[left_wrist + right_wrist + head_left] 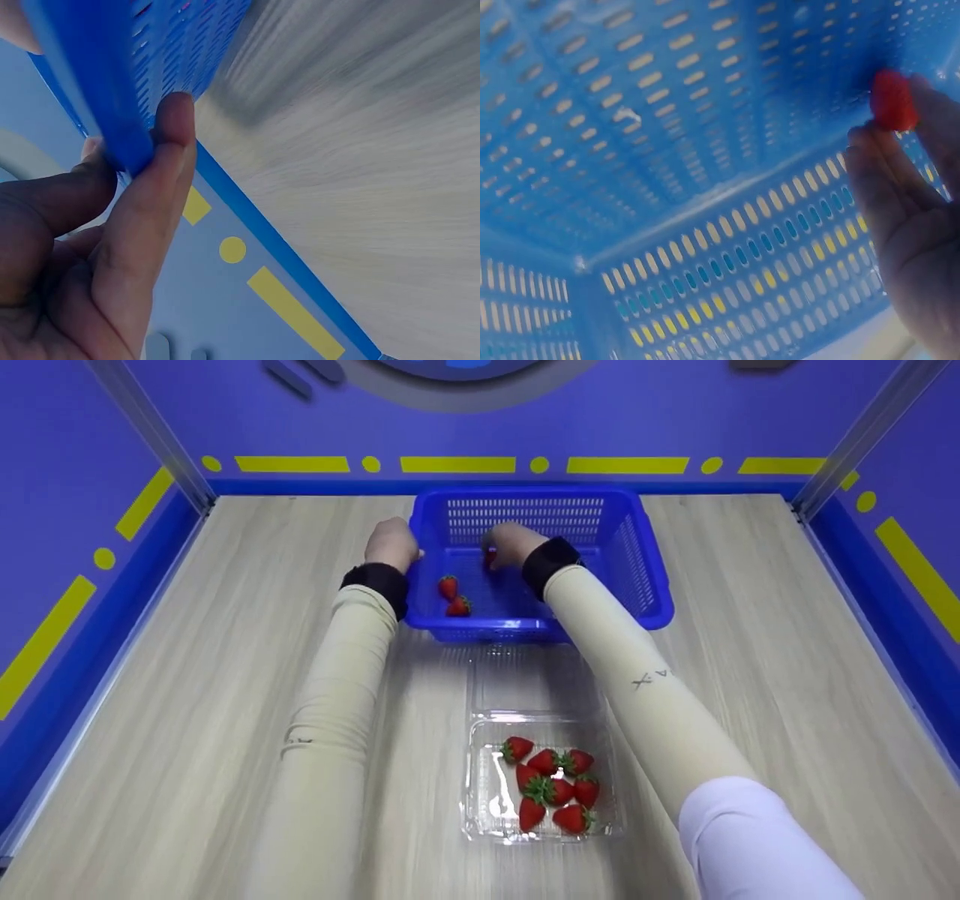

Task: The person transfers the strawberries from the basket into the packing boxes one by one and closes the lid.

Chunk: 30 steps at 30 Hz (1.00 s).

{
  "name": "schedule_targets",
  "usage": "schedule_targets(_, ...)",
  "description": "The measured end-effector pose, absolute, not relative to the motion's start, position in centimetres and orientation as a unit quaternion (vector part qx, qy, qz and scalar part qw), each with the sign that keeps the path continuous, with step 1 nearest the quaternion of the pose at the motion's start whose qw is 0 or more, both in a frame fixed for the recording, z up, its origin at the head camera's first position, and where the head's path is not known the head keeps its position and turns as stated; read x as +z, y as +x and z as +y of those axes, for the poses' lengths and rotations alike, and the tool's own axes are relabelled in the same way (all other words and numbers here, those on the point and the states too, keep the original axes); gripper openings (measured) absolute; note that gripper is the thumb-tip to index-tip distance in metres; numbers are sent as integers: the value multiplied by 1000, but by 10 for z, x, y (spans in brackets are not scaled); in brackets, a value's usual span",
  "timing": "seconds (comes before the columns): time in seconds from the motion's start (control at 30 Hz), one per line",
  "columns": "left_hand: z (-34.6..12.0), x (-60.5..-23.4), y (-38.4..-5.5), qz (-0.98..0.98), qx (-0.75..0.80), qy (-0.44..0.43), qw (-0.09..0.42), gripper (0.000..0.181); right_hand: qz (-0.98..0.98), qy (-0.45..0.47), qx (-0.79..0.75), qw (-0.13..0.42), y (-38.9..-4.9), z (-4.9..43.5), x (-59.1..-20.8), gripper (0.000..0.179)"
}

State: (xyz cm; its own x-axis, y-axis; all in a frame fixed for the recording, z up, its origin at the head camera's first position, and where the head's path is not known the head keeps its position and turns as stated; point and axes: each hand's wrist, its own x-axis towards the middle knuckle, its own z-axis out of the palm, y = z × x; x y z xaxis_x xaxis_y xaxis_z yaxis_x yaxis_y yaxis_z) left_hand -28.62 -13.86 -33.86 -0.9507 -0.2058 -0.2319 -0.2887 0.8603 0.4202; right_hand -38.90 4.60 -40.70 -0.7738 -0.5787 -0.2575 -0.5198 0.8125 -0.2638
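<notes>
In the head view, a blue plastic basket [495,624] with slotted walls stands against the back of the table. My left hand [392,544] grips its left rim; the left wrist view shows the thumb and fingers [142,217] on either side of that rim. Inside the basket, my right hand [516,544] pinches a red strawberry [892,101] between thumb and fingertips, close to the basket floor. Two more strawberries, one upper [448,586] and one lower [458,606], lie near the basket's left front corner.
In front of the basket, a clear plastic clamshell box [484,817] lies unfolded with several strawberries [531,814] in its near half. Its transparent lid [525,682] reaches back towards the basket. Blue panels [292,420] wall the table at the back and both sides.
</notes>
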Motion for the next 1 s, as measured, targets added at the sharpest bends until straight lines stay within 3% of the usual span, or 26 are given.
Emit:
schedule_targets(0.17,-139,-335,-287,962,225,-122,91,39,931,-305,-111,166,-374,45,-392,20)
schedule_targets(0.5,-136,-330,-284,956,249,-125,97,40,934,-304,-113,153,-372,51,-385,25)
schedule_targets(0.63,-136,-328,-284,957,250,-122,88,42,933,-316,-137,105,-373,59,-370,11)
schedule_targets(0.8,-141,-327,-287,954,262,-105,97,42,917,-350,-183,48,-364,75,-344,16)
schedule_targets(1.0,-151,-327,-285,958,256,-55,120,44,892,-392,-226,17,-329,96,-302,21)
